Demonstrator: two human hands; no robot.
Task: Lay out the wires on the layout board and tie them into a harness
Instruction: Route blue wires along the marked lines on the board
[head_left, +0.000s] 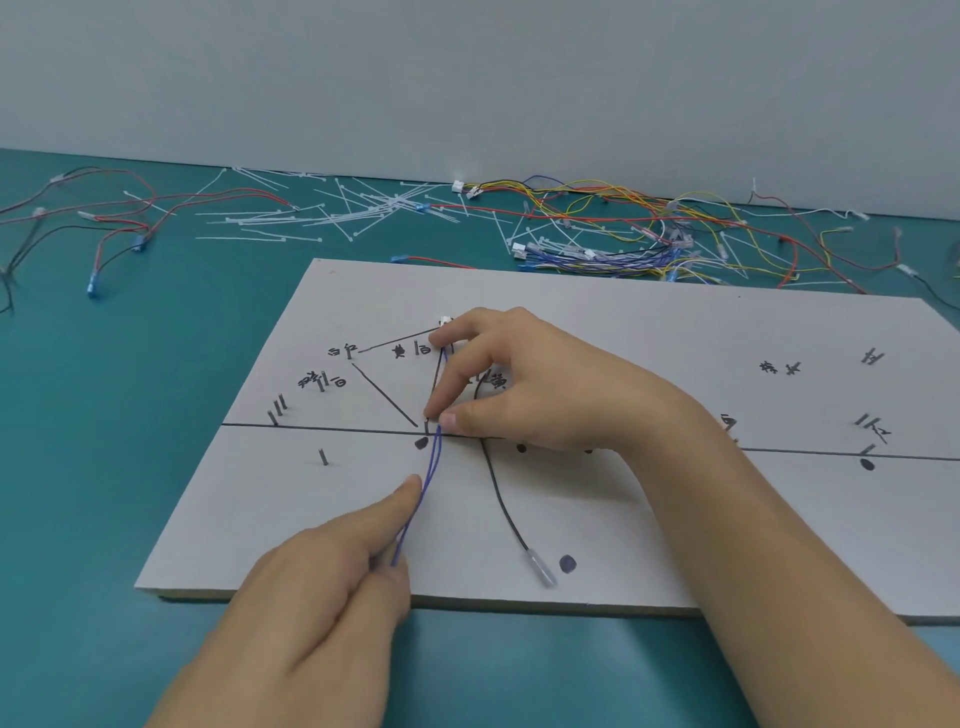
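Workshop, perhaps: wires (623, 255), cable ties (363, 209)

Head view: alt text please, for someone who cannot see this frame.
Two bare hands stretch a pair of blue wires across a grey layout board: the right hand pinches them beside a peg, the left hand pinches their near end. Loose wires and white cable ties litter the teal table behind.

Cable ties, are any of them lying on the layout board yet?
No, the white cable ties all lie scattered on the teal table beyond the layout board; none rests on it.
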